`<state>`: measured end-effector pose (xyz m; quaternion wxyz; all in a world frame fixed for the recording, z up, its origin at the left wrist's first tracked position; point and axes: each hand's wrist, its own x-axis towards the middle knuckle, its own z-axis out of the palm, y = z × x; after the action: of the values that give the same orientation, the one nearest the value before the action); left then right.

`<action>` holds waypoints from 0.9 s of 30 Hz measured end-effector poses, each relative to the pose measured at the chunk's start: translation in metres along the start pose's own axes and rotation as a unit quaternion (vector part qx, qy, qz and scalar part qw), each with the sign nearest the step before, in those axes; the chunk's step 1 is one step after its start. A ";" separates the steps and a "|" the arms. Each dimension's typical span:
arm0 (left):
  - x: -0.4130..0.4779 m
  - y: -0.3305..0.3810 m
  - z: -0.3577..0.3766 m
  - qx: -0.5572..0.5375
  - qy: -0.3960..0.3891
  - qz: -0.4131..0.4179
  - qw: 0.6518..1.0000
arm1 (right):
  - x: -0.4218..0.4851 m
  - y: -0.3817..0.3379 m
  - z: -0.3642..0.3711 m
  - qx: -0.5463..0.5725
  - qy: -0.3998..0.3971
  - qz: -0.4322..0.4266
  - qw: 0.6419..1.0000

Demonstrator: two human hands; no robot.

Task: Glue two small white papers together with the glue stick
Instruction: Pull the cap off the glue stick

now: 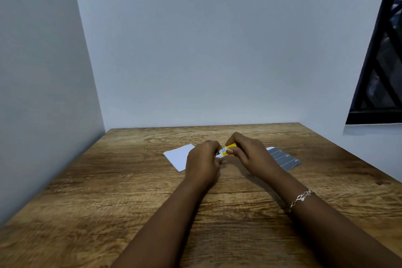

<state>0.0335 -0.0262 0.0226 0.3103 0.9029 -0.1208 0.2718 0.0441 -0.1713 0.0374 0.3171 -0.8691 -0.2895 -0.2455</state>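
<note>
Glue stick (226, 150) has its long axis running left to right across the view, with the right end a little higher than the left. It is held clear of the tabletop (130, 202), between the two hands, over the far middle of the wood.

The right hand (248, 152) grips the yellow end. Its fingers (235, 138) curl over the top and the thumb presses on the near side. The left hand (202, 159) closes on the other end, and its fingers (210, 144) curl round it so that this end is hidden. Whether they hold a cap or the body itself cannot be told.

Only a short stretch of the stick shows between the hands. It has a yellow barrel with a small blue mark, then a white band with black letters that the left hand cuts off.

A white paper (177, 156) lies flat on the tabletop just left of the left hand and is partly covered by it, with one corner pointing toward the camera. A grey sheet (283, 159) with darker bands lies flat to the right, its near edge hidden behind the right hand.

A silver chain bracelet (301, 199) sits on the right wrist. Pale walls (195, 50) stand behind and to the left, and a dark-framed window (382, 67) is at the upper right.
</note>
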 end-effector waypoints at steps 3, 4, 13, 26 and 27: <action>0.000 -0.003 -0.003 -0.031 -0.020 -0.013 0.999 | -0.001 -0.003 -0.002 -0.009 -0.029 -0.036 0.999; -0.001 -0.004 -0.003 -0.035 -0.015 -0.010 0.999 | -0.002 -0.004 -0.001 -0.008 -0.026 -0.041 0.999; -0.003 -0.005 -0.004 -0.004 0.002 0.038 0.999 | -0.004 -0.005 0.002 -0.031 -0.017 -0.003 0.999; -0.004 -0.002 -0.004 -0.007 -0.018 0.041 0.999 | -0.004 -0.005 -0.002 -0.046 -0.030 0.001 0.998; -0.004 -0.002 -0.004 -0.015 -0.021 0.040 0.999 | -0.004 -0.005 -0.003 -0.050 -0.029 -0.009 0.998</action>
<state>0.0293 -0.0214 0.0219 0.3102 0.8979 -0.1676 0.2634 0.0373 -0.1718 0.0388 0.2629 -0.8877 -0.2939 -0.2376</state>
